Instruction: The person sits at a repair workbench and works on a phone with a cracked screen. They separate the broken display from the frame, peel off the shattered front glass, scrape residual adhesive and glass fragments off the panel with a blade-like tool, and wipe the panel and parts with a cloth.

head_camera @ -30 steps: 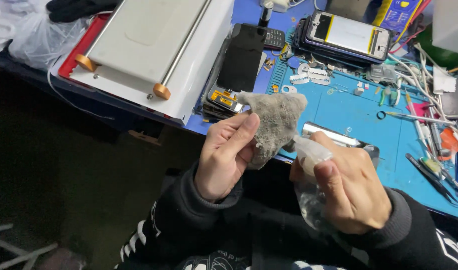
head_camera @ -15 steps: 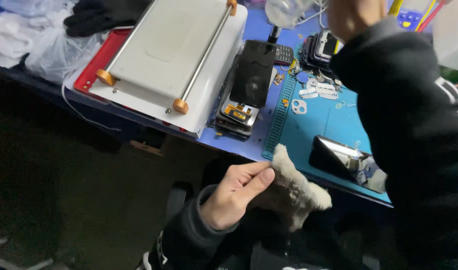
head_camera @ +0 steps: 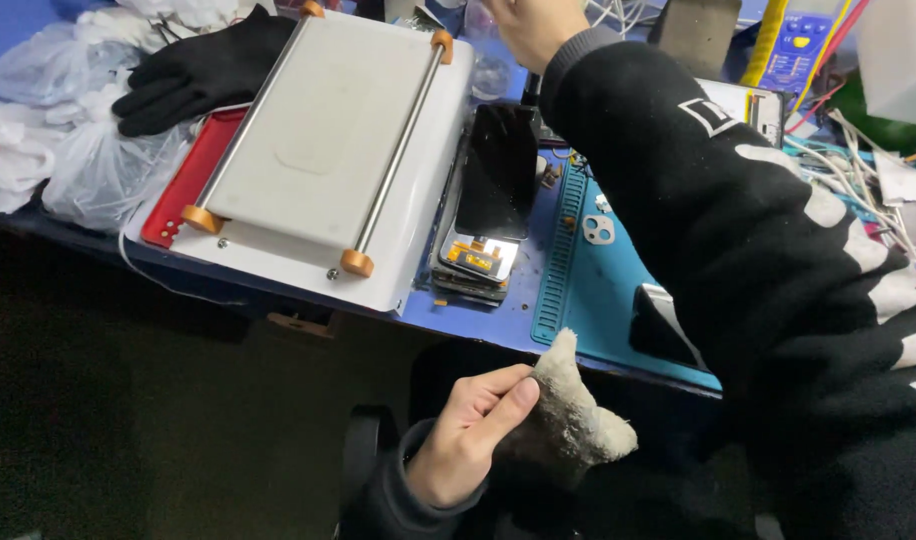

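Left hand (head_camera: 468, 435) lower than half a second ago, below the bench edge, thumb and fingers clamped on the grey rag (head_camera: 568, 420). Right hand (head_camera: 528, 25) stretched further up to the far side of the bench, mostly out of frame; grip impossible to tell. Black sleeve (head_camera: 738, 230) now across the blue mat (head_camera: 598, 290). White heating plate (head_camera: 318, 130) left of a dark phone (head_camera: 498, 170). Black glove (head_camera: 203, 70) on crumpled clear plastic bags (head_camera: 78, 150) at far left.
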